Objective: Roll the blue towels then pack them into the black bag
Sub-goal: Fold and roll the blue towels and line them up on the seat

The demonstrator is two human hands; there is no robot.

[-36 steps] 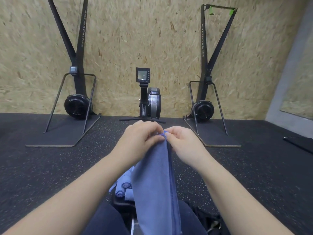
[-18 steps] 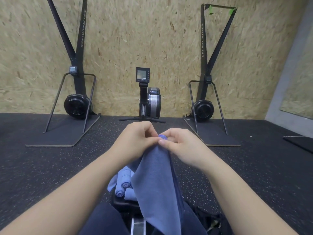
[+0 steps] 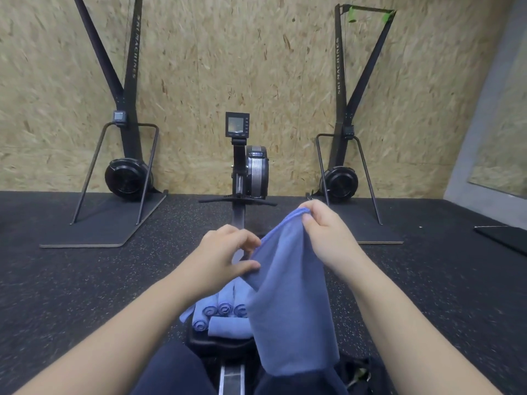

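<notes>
Blue towels (image 3: 225,307) already rolled are lying bunched on the rower seat (image 3: 216,342) below the left hand (image 3: 225,256), which is pinching the side edge of the hanging towel (image 3: 288,303), while the right hand (image 3: 325,232) is gripping its top corner. Judging by this, the person is spreading it for rolling; next it needs folding or laying flat, then packing in the black bag (image 3: 356,374) at the lower right.

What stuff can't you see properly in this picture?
Head view only:
- Black bag: mostly hidden behind the hanging blue towel and right arm; whether it is open cannot be told.
- Rolled towels: partly covered by that towel, so no sure count.
- Left hand: whether its fingers pinch the towel's edge cannot be told.
- Monitor: screen too small to read.
</notes>
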